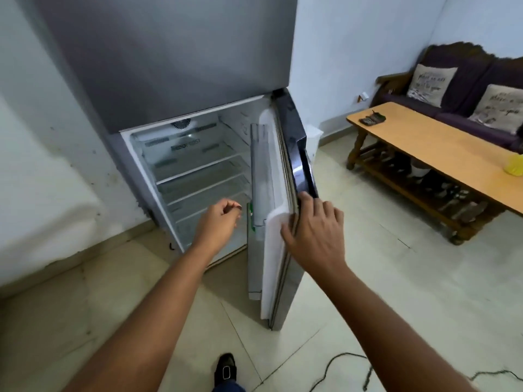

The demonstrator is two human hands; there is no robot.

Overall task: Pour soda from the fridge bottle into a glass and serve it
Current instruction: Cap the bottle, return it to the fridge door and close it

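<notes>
now | hands: 2 | right hand (pixel 314 233) grips fridge door (pixel 271 210) | left hand (pixel 220 219) empty

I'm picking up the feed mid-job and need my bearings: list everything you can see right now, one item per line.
Fridge: one, grey, against the left wall, lower compartment open, shelves look bare.
Fridge door: one, white inside, swung open to the right.
Green item: one, in the lower door rack, mostly hidden; possibly the bottle.
Coffee table: one, wooden, right of the fridge.
Dark items: small cluster, on the table's far end.
Yellow object: one, at the table's right edge, cut off.
Sofa: one, dark purple, behind the table.
Cushions: two, beige, on the sofa.
Cable: black, on the floor.
Shoe: one, black, bottom centre.
Left hand: empty, reaching into the fridge.
Right hand: gripping the door's edge.
</notes>
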